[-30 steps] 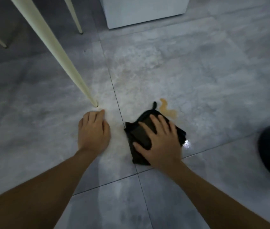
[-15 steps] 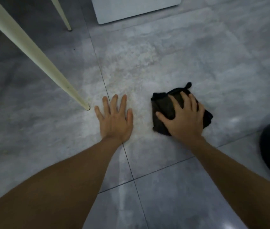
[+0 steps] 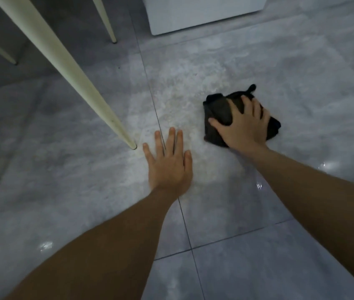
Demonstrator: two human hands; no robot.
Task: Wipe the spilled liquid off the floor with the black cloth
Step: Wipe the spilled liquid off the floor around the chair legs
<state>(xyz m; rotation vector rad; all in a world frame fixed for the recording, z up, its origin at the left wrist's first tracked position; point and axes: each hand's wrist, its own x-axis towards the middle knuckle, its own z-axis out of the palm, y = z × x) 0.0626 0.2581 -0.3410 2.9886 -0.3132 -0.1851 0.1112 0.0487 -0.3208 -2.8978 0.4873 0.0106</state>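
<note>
right hand [image 3: 244, 124] is flat on the black cloth [image 3: 219, 111], fingers spread and pressing it down onto the grey tiled floor [image 3: 301, 72], palm covering most of the bundle. the cloth is bunched up, a folded edge poking out past the fingertips on the left and a little loop or tag sticking up at the far side. it sits on the tile just right of the grout line, on a paler, cloudy patch of floor.

left hand [image 3: 168, 164] is planted palm down on the floor, fingers apart and straight, holding nothing, lying right across the grout line. it's near the cloth but not touching it, a strip of bare tile between them.

just left of that hand, the tip of a cream table leg [image 3: 80, 87] meets the floor. more slim cream legs stand further back on the left. a white cabinet base [image 3: 204, 16] sits at the top of the view, well apart from the cloth. no spill can be made out around the cloth; a few bright glints show on the tiles nearer the camera.
</note>
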